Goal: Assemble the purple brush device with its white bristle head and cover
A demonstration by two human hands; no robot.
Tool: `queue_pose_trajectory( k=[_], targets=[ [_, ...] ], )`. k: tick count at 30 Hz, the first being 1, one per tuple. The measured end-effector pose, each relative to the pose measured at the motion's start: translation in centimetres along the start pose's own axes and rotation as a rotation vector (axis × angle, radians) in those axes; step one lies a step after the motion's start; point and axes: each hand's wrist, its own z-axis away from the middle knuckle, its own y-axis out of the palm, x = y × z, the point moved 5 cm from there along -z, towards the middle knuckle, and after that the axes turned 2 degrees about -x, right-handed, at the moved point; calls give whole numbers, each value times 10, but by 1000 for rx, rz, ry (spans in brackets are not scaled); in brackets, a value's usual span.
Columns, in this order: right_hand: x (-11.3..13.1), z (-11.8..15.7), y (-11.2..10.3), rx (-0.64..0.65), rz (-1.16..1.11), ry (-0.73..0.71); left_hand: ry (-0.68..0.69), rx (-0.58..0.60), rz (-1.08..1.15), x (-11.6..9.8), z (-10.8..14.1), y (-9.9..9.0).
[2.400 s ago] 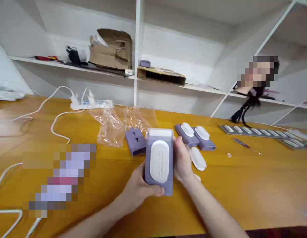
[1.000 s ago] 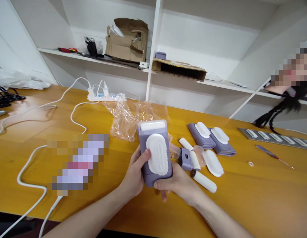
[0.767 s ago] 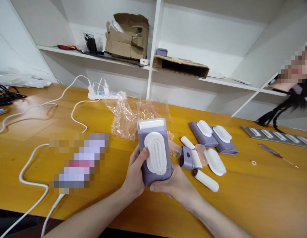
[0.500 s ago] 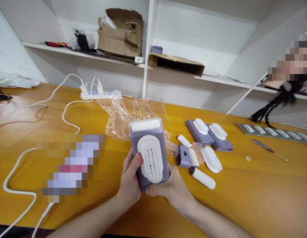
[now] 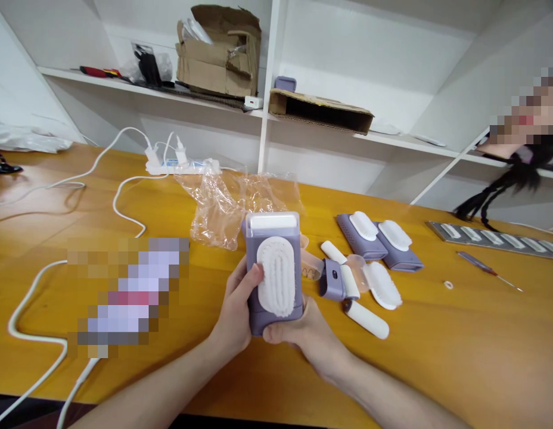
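Upright above the table I hold a purple, box-shaped lint brush (image 5: 253, 304) with both hands. An oval white bristle pad (image 5: 279, 277) covers much of its front, and a white roller strip shows under a clear cap at its top. My left hand (image 5: 235, 301) is closed round the left side, its thumb against the pad's edge. My right hand (image 5: 298, 328) is wrapped round the lower right corner, thumb across the bottom; its other fingers are hidden behind. Just right of it lie a small purple roller part (image 5: 332, 281) and a loose white roller (image 5: 366, 319).
Two similar purple units (image 5: 361, 235) lie at the right, near a loose white pad (image 5: 384, 286), a screwdriver (image 5: 477, 262) and a metal strip (image 5: 500, 239) of white pads. Crumpled clear plastic (image 5: 216, 214) and a power strip (image 5: 187, 167) lie behind. White cables run along the left.
The lint brush has shifted slightly right and turned a little more upright in both hands. Dark gaps seen between the pad's bristle rows no longer show.
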Motion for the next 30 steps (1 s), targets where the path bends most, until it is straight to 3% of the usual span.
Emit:
queue_pose_trajectory(
  k=[5, 14, 21, 26, 30],
  targets=[
    [0, 2, -3, -33, 46, 13, -134, -4, 11, 8, -4, 0],
    [2, 3, -7, -59, 130, -47, -105, -45, -66, 13, -5, -3],
    [3, 10, -1, -94, -31, -95, -60, 28, -31, 15, -5, -1],
    [1, 11, 1, -78, -46, -74, -14, -46, -10, 14, -8, -8],
    [-2, 8, 2, -42, -23, -68, -73, -23, 15, 14, -10, -5]
  ],
)
